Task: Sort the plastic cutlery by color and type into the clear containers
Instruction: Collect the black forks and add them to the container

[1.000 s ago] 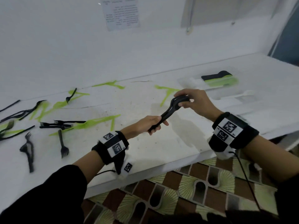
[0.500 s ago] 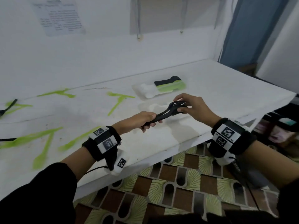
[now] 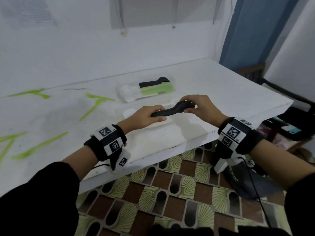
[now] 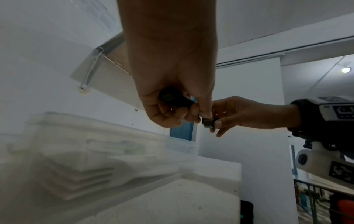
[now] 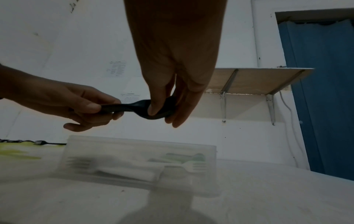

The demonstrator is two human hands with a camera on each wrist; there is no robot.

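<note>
1. Left hand (image 3: 146, 116) curled round the handle end of a stack of black spoons (image 3: 172, 109); right hand (image 3: 199, 106) pinching the bowl end with thumb and fingertips.
2. Stack held level in the air, just above the near clear container (image 3: 170, 132), which holds white forks.
3. Far container (image 3: 122, 94) already holding black and green cutlery, so probably the right home.
4. Best to square the stack, keep both grips firm, carry past the near container, lower beside the black pieces, then release.
</note>
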